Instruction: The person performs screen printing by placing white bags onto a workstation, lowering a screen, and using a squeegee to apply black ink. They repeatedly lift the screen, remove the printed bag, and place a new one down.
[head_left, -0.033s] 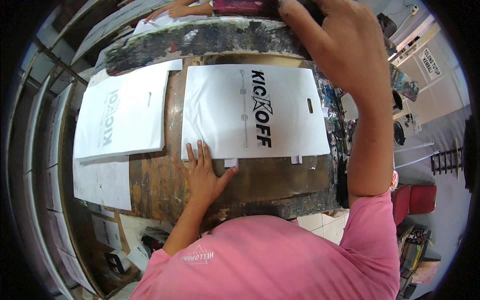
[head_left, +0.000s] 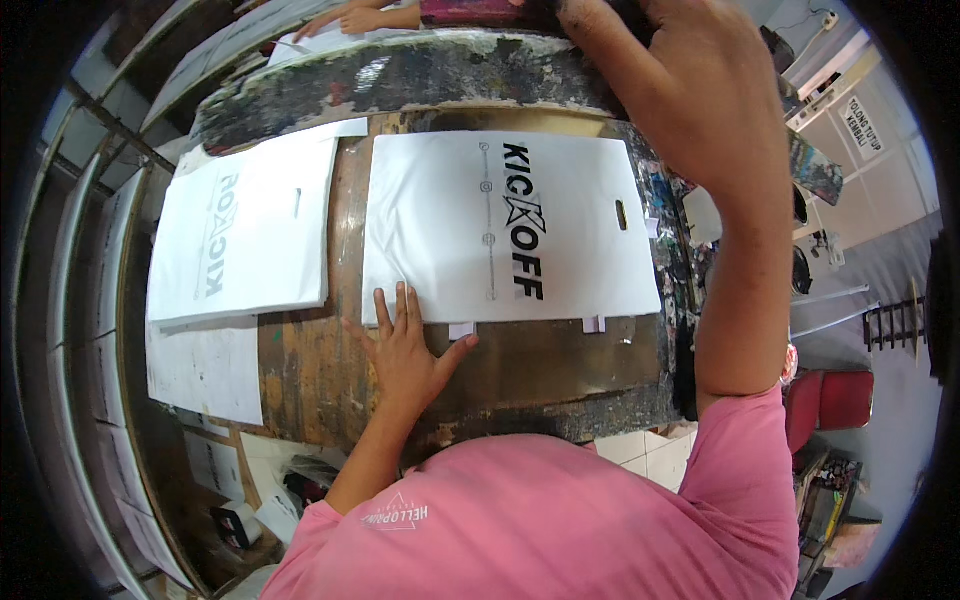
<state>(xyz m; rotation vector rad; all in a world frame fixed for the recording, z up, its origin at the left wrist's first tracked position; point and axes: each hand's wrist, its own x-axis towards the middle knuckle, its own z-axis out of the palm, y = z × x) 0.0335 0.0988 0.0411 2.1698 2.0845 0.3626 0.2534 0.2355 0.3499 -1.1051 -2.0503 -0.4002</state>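
Observation:
A white bag [head_left: 430, 215] with an oval handle slot and black lettering lies flat on the stained work board [head_left: 540, 370]. My left hand [head_left: 408, 335] rests with fingers spread on the bag's near left corner. My right hand [head_left: 700, 100] is raised at the top right, thumb dark with stains. It appears closed round the right part of a raised, ink-stained frame [head_left: 440, 80]; its fingertips run out of the picture. Small white tabs [head_left: 594, 325] stick out under the bag's near edge. Left of it lies a stack of similar bags [head_left: 265, 240] with paler-looking print.
A co-worker's hands [head_left: 365, 18] and dark red sleeve [head_left: 480, 12] show beyond the frame. Shelves [head_left: 120, 300] with white sheets line the left. A white sheet [head_left: 205, 365] lies under the stack. A red chair [head_left: 845, 398] stands on the right.
Almost nothing differs. My view has shifted very slightly; both hands and the bag keep their places.

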